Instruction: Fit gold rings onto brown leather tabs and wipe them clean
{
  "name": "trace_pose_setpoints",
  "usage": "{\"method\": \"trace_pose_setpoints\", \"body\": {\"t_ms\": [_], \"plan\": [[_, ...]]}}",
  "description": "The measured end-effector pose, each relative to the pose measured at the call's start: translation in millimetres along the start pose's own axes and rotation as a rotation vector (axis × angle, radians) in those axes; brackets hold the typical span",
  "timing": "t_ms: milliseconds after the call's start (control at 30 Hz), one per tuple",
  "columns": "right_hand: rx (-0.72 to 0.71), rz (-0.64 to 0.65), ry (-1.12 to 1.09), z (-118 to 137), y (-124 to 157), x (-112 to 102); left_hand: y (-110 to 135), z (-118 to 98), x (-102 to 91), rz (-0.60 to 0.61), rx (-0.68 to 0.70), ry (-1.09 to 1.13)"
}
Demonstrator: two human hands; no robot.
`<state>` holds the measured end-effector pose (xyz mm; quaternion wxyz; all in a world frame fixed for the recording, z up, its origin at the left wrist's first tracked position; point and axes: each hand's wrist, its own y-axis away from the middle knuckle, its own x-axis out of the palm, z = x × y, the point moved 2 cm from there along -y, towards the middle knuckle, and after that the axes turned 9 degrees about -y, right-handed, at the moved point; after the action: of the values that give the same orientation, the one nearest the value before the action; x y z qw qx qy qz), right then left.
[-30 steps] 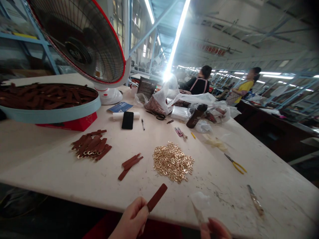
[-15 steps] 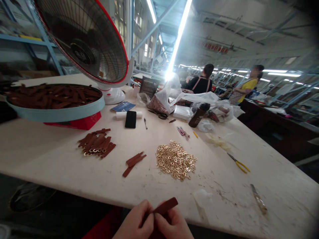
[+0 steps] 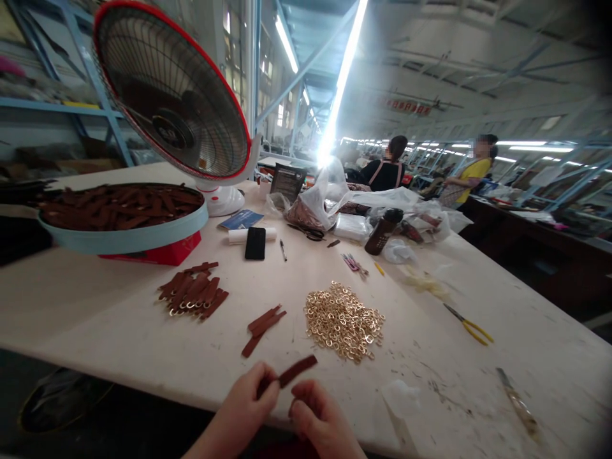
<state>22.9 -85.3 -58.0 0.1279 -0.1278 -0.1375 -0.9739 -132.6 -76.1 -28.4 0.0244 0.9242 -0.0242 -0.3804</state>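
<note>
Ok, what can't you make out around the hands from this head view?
Head view only:
Near end of the brown strap: hidden inside the left hand.
Whether the right hand holds anything: its curled fingers hide it.
Tool lying at right: blurred toward the picture's edge.

Workshop hall, interior.
- Desk fan (image 3: 176, 108): red rim, wire cage, white base; the landmark.
- Tabletop (image 3: 119, 331): pale, scuffed, under the fan and running far to its right.
- Shelving (image 3: 86, 105): blue steel frame, behind the fan to its left.
- Windows (image 3: 265, 64): tall, daylit, just right of the fan.
- Strip lights (image 3: 342, 76): long glaring row on the grey ceiling, right of the fan.
- Workbench (image 3: 526, 248): dark, well right of the fan.
- Two people (image 3: 387, 169): far right of the fan, beyond the tabletop.
- Floor (image 3: 95, 414): dark, below the fan.
</note>
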Motion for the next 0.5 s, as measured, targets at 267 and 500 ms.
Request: {"method": "trace_pose_setpoints", "body": {"t_ms": [267, 500], "plan": [[-0.254, -0.256, 0.483, -0.9, -12.3, -37.1, -60.7, 70.6, -104.1, -0.388, -0.108, -0.420], [-0.350, -0.346, 0.532, -14.7, -16.5, -44.7, -78.0, 14.0, -33.0, -0.204, 0.163, -0.624]]}}
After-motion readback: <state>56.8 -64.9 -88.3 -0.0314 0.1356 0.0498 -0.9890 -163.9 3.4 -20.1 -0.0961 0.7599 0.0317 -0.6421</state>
